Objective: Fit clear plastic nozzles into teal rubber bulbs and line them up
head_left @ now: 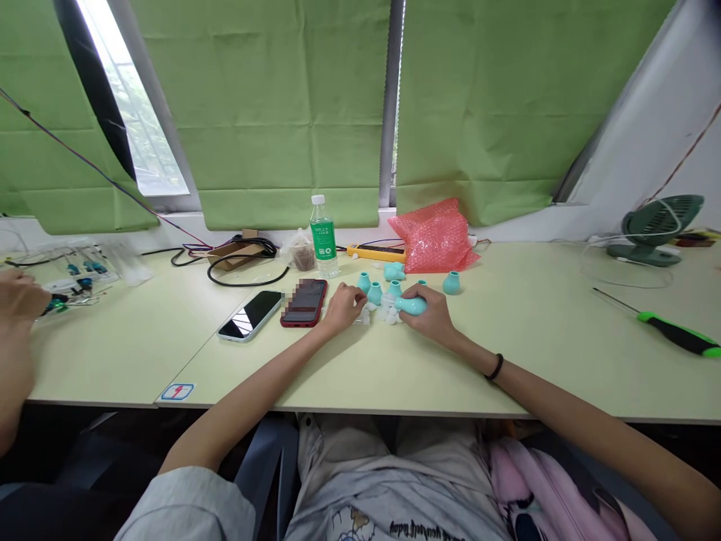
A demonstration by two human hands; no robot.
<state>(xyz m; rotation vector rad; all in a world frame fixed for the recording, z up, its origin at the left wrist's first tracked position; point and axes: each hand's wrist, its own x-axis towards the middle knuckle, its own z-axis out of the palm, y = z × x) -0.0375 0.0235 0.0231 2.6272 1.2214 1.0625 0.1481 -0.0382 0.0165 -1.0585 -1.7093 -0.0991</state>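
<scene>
Green blinds (pixel 264 113) across the windows, pale counter (pixel 535 330) below. At the middle of the counter: rounded teal piece (pixel 411 306), clasped between thumb and fingers of the right grip (pixel 431 315), pointed left. Unclear whether resting on the surface or lifted. Left grip (pixel 342 308) just to the left, fingertips drawn together; maybe on something tiny, too small to confirm.

Right around: small white parts (pixel 390 313) in a loose cluster between the hands. Just behind: squat teal bulbs (pixel 451 283), mostly bunched, one apart to the right of the hand. Behind those, teal lump (pixel 394 271), shape unclear.

Progress, best read: partway. One piece in hand; several bulbs and white parts loose, so probably more left to handle. No way to tell which, if any, count as finished.

Further out: red-cased phone (pixel 304 303) and pale-edged phone (pixel 251 315) to the left; water bottle (pixel 324 242), yellow device (pixel 376 253) and red bubble wrap (pixel 433 239) behind. Far right: screwdriver (pixel 670 329), green fan (pixel 656 225). Far left: co-worker's hand (pixel 21 295).
</scene>
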